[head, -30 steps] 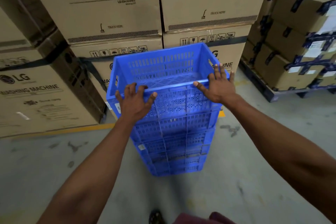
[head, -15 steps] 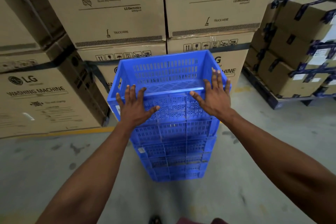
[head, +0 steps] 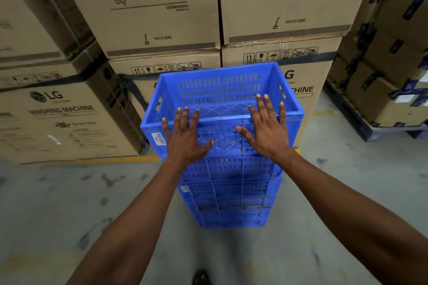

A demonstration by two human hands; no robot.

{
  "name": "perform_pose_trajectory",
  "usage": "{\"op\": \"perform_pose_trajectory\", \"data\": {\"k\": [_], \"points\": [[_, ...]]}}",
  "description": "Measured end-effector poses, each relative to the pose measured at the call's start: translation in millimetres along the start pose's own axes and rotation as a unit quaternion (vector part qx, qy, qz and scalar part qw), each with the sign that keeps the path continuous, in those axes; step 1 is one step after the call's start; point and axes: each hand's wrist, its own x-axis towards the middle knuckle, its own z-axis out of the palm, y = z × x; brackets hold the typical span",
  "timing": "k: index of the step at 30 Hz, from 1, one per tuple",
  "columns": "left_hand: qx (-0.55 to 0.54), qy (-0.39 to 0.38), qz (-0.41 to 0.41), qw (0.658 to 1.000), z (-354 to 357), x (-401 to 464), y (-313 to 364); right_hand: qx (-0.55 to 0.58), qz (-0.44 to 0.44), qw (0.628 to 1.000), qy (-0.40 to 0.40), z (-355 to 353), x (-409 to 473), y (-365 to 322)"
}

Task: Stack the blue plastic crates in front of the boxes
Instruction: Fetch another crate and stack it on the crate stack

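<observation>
A stack of blue plastic crates [head: 229, 183] stands on the concrete floor in front of large cardboard washing machine boxes [head: 162, 14]. The top crate [head: 220, 85] is empty inside, with slotted walls. My left hand [head: 185, 139] lies flat with spread fingers against the near wall of the top crate, fingertips at its rim. My right hand [head: 266, 127] does the same on the right part of that wall, its fingers reaching over the rim. Neither hand curls around anything.
Tall cardboard boxes [head: 60, 118] crowd the left. On the right, a dark pallet [head: 361, 122] carries taped cardboard boxes [head: 389, 53]. A yellow floor line [head: 104, 159] runs along the base of the boxes. My shoe tip [head: 200, 277] shows at the bottom edge.
Both hands have slid inward along the near wall of the top crate, the right one moving off the right corner. The stack now sits closer to the boxes.
</observation>
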Motion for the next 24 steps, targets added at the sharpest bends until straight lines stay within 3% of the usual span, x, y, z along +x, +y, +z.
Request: {"op": "perform_pose_trajectory", "data": {"k": [6, 8, 11, 13, 16, 18, 21, 24], "points": [[-0.015, 0.018, 0.010, 1.000, 2, 0, -1, 0.062, 0.041, 0.997, -0.008, -6, -2, -9], [-0.034, 0.087, 0.047, 0.994, -1, -2, 5, 0.103, 0.050, 0.993, 0.032, -8, -9, -17], [-0.137, 0.239, 0.111, 0.955, 0, -20, 34, 0.168, 0.068, 0.974, 0.136, -5, -39, -34], [-0.217, 0.221, 0.139, 0.941, 15, -45, 51, 0.165, 0.120, 0.969, 0.140, 7, -75, -47], [-0.343, 0.028, 0.135, 0.929, 71, -90, 63, 0.139, 0.215, 0.966, 0.034, 36, -150, -61], [-0.367, -0.167, 0.121, 0.907, 115, -122, 63, 0.138, 0.294, 0.938, -0.120, 51, -210, -69], [-0.315, -0.413, 0.149, 0.841, 164, -165, 60, 0.188, 0.400, 0.822, -0.358, 53, -301, -83], [-0.246, -0.532, 0.222, 0.780, 205, -202, 54, 0.217, 0.486, 0.714, -0.455, 38, -385, -107]]}}
